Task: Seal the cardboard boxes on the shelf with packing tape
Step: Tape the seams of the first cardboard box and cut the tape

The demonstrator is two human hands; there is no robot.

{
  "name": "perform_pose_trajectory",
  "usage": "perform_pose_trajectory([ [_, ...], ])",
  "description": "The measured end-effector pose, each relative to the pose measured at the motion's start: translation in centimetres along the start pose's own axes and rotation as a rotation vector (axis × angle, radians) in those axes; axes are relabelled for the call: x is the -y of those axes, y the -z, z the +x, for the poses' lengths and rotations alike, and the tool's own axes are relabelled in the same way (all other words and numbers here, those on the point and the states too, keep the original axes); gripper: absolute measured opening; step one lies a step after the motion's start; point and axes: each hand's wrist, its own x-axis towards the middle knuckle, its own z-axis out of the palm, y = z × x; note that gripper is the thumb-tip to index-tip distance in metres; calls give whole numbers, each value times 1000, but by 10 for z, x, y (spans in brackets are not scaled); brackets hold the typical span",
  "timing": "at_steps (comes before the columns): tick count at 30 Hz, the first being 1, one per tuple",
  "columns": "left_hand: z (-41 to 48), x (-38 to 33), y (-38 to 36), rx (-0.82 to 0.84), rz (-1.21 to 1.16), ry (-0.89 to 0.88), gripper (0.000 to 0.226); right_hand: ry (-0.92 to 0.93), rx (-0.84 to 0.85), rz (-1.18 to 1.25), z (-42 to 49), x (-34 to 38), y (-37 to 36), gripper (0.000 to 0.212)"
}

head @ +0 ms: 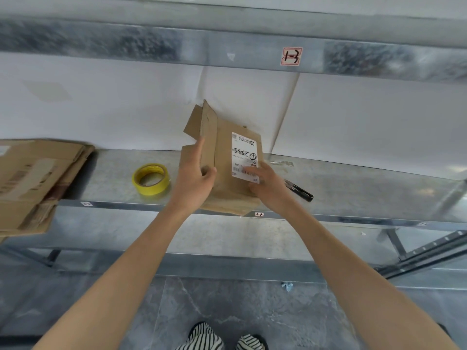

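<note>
Left hand [194, 178] pinches a flap of the box [222, 157]; right hand [267, 183] likely grips its right edge; light, bendy; hold the edges.

I read a handwritten "1-3" on the red-bordered sticker [291, 56] of the upper shelf beam [227, 46], what seems "2-7" on the small tag [259, 214] at the shelf edge [126, 205], and on the white label [244, 157] of the cardboard box [222, 147] only a printed "180-", with handwritten marks I cannot make out.

Left hand [193, 176], right hand [269, 183] hold box [223, 147] — tape [151, 191] beside.
</note>
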Motion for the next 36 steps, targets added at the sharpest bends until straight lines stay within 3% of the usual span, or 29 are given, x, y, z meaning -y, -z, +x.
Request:
perform_pose_trajectory([
  [4, 1, -7, -6, 119, -44, -25, 75, 55, 1, 141, -6, 30, -4, 35],
  [11, 4, -21, -21, 329, -132, -54, 83, 31, -42, 319, -9, 50, 6, 56],
  [17, 1, -26, -27, 364, -210, -70, 63, 135, -145, 324, -12, 52, 20, 49],
  [19, 1, -27, -24, 382, -193, -46, 67, 137, -186, 287, -11, 50, 23, 46],
  [23, 5, -10, -11, 256, -81, 3, 57, 79, -269, 238, -5, 37, 33, 43],
  [28, 16, 30, 4, 35, 274, 136, 53, 13, -358, 423, -6, 21, 38, 38],
  [32, 17, 51, 11, 27, 128, 202, 57, -98, -370, 628, -3, 8, 31, 45],
  [36, 26, 55, 14, 64, 65, 196, 55, -171, -385, 676, -1, -4, 27, 43],
])
